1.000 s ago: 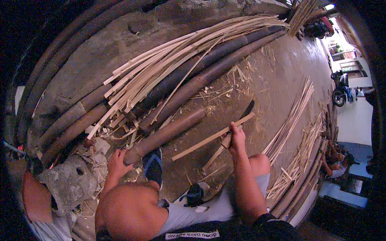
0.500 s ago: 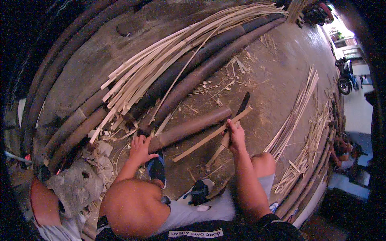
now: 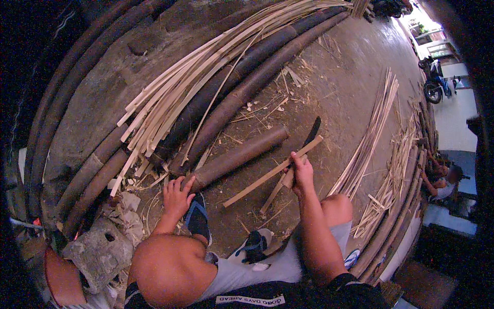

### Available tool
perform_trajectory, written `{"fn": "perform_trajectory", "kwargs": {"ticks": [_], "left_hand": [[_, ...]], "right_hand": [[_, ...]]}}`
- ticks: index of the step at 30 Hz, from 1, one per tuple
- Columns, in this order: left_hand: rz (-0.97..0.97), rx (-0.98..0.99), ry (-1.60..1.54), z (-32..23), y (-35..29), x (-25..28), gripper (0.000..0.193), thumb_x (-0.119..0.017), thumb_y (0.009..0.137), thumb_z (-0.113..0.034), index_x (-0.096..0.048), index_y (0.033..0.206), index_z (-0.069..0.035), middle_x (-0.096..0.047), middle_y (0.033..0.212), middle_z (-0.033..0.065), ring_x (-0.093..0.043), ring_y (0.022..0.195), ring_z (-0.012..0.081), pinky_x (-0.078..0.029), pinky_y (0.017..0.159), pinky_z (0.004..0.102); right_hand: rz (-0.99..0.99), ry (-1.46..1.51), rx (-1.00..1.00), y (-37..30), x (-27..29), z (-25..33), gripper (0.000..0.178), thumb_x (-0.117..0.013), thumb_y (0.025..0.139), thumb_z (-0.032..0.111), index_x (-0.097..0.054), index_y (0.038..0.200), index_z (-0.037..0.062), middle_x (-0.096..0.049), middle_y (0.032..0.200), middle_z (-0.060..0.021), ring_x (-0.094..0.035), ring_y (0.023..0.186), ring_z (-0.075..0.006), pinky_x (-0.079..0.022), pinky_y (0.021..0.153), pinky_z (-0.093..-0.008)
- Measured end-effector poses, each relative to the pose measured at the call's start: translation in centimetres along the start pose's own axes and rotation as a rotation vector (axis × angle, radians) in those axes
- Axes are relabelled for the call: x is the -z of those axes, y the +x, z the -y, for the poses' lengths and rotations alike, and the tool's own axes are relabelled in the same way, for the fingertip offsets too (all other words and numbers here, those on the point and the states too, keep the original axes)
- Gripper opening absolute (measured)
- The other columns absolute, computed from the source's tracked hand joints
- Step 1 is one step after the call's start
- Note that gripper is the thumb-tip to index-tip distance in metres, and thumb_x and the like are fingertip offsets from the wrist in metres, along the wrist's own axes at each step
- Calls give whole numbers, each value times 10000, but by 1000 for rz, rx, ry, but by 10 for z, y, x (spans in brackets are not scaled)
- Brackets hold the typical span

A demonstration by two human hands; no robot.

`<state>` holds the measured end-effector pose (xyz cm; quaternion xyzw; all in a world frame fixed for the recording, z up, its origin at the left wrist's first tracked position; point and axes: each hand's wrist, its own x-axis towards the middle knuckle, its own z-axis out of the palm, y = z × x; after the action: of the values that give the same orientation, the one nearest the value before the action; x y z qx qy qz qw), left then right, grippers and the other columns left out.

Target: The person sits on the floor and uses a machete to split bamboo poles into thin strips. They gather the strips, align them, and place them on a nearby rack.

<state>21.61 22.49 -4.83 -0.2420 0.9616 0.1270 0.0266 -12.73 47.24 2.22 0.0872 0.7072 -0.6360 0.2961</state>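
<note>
A short, thick brown bamboo section [image 3: 239, 157] lies slantwise on the floor before me. My left hand [image 3: 176, 200] is at its near end, fingers loosely bent and apart, fingertips touching or just beside the rim; they do not wrap round it. My right hand [image 3: 301, 175] is closed round the wooden handle of a large knife, whose dark blade [image 3: 312, 132] points away from me. A pale flat bamboo strip [image 3: 257, 184] crosses the knife under my right thumb, pinched in the same hand. The handle's lower part is partly hidden.
Beyond the section lie long dark bamboo poles [image 3: 257, 82] with a bundle of pale strips [image 3: 188, 77] on top. More strips [image 3: 368, 136] are on the right. A concrete block [image 3: 103, 252] stands at left. Another person [image 3: 440, 183] sits far right; a motorbike [image 3: 433, 85] stands behind.
The view has shifted slightly, so the floor things appear further left and up. My left hand has drawn back a little at the section's end, its fingers less spread. The right hand's grip is unchanged.
</note>
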Motion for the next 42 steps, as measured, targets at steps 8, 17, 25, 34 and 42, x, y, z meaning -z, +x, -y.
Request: {"fn": "perform_trajectory", "kwargs": {"ticks": [8, 17, 25, 34, 42], "left_hand": [[-28, -35, -129, -8, 17, 14, 614, -681, 836, -402, -472, 1395, -259, -515, 1260, 111, -457, 1180, 374, -365, 1011, 552], [612, -58, -1186, -80, 79, -7, 306, -529, 988, -370, -573, 1085, -84, -615, 745, 94, -633, 716, 214, -489, 642, 394], [266, -45, -701, -86, 97, -46, 206, -497, 984, -254, -531, 965, -52, -642, 798, 233, -610, 692, 468, -475, 644, 530], [86, -68, -567, -102, 105, -33, 196, -558, 945, -244, -611, 981, -59, -640, 780, 254, -614, 752, 474, -478, 661, 564], [126, -89, -467, -108, 113, -27, 176, -562, 937, -218, -615, 966, -52, -644, 837, 239, -614, 783, 454, -479, 678, 541]], "right_hand": [[-32, -15, -54, -4, 0, 2, 285, -696, 899, 272, -522, 994, 67, -583, 839, -45, -593, 670, -159, -517, 556, -286], [136, 129, -112, 15, -55, -25, 318, -678, 920, 294, -538, 1066, 50, -617, 884, -53, -615, 744, -154, -545, 611, -300], [-318, -739, 420, 59, -11, -86, 457, -658, 903, 355, -461, 1114, 1, -609, 974, -178, -621, 816, -377, -508, 744, -455], [-236, -985, 364, 41, -15, -28, 402, -596, 916, 321, -460, 1156, 29, -654, 934, -299, -628, 863, -500, -501, 746, -562], [-266, -1072, 271, 48, -14, -31, 443, -552, 936, 411, -490, 1126, 16, -660, 941, -288, -644, 843, -479, -527, 741, -558]]}}
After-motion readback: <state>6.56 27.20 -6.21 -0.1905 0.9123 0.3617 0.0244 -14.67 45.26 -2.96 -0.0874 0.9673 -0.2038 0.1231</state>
